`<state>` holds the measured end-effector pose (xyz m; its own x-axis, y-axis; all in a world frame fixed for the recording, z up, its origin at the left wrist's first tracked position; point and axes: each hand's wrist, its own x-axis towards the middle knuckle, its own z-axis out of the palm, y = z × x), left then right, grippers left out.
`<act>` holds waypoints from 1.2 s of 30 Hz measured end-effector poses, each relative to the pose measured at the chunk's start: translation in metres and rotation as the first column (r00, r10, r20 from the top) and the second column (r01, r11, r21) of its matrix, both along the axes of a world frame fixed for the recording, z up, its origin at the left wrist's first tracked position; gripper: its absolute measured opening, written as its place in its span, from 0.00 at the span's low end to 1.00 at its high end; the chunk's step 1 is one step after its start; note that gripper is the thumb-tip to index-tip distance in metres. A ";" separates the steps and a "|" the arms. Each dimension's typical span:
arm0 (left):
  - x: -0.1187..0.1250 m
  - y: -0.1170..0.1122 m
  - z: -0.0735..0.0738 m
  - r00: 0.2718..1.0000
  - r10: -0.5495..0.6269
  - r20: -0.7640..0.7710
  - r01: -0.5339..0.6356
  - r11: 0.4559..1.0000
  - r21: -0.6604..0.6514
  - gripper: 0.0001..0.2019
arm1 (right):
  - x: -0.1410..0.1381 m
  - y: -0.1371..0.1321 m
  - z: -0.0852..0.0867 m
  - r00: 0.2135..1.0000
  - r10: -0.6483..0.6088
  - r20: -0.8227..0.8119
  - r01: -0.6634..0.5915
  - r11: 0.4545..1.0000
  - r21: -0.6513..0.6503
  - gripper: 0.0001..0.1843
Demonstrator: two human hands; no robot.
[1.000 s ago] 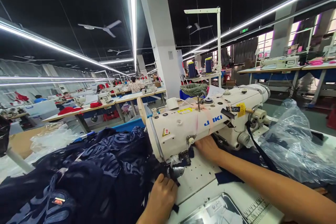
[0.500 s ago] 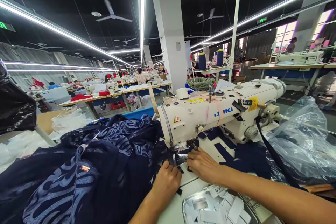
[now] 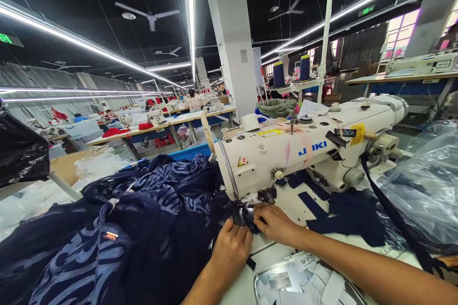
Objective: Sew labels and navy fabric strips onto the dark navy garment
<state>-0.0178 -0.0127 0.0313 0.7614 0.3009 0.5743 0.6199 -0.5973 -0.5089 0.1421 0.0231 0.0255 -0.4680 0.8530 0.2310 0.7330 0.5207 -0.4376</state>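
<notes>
A white JUKI sewing machine (image 3: 257, 162) stands before me, its needle area low at the left end. My left hand (image 3: 232, 244) is closed just in front of the needle area, fingers curled on dark navy fabric (image 3: 244, 215). From the right, my right hand (image 3: 275, 224) pinches at the same fabric close to the presser foot; its fingertips are partly hidden. A small dark strip (image 3: 251, 263) shows beside my left wrist. Left of the machine lies a heaped navy garment (image 3: 153, 243) with light-blue swirl patterns and a small metallic label (image 3: 110, 236).
In front of the machine is a metal tray (image 3: 258, 283) of white labels (image 3: 331, 286). Navy fabric pieces (image 3: 352, 214) and clear plastic (image 3: 422, 186) lie to the right. Thread cones (image 3: 278, 75) stand behind. A black bag (image 3: 21, 147) hangs at left.
The view has shifted slightly, so the machine appears larger and further right. My right hand has come a little closer to my left beside the needle area; both remain closed.
</notes>
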 end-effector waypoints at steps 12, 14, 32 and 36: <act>-0.001 0.002 -0.004 0.992 0.005 -0.127 -0.019 0.994 -0.110 0.12 | 0.002 -0.006 0.005 0.997 0.039 0.069 -0.043 0.997 0.058 0.08; -0.001 0.002 -0.004 0.992 0.003 -0.123 -0.015 0.995 -0.102 0.12 | 0.002 -0.007 0.006 0.997 0.041 0.061 -0.044 0.998 0.055 0.09; -0.001 0.002 -0.004 0.997 -0.006 -0.080 -0.009 0.983 -0.185 0.11 | 0.006 -0.037 -0.006 0.976 0.098 0.195 -0.150 0.950 0.273 0.12; -0.014 -0.002 0.003 0.999 0.013 0.048 0.002 0.953 -0.302 0.09 | 0.014 -0.030 -0.003 0.928 0.197 0.316 -0.296 0.904 0.309 0.12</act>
<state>-0.0318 -0.0146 0.0341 0.7322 0.4700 0.4929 0.6434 -0.7146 -0.2744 0.1564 -0.0071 0.0223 -0.7393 0.5911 0.3226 0.6244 0.7811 -0.0003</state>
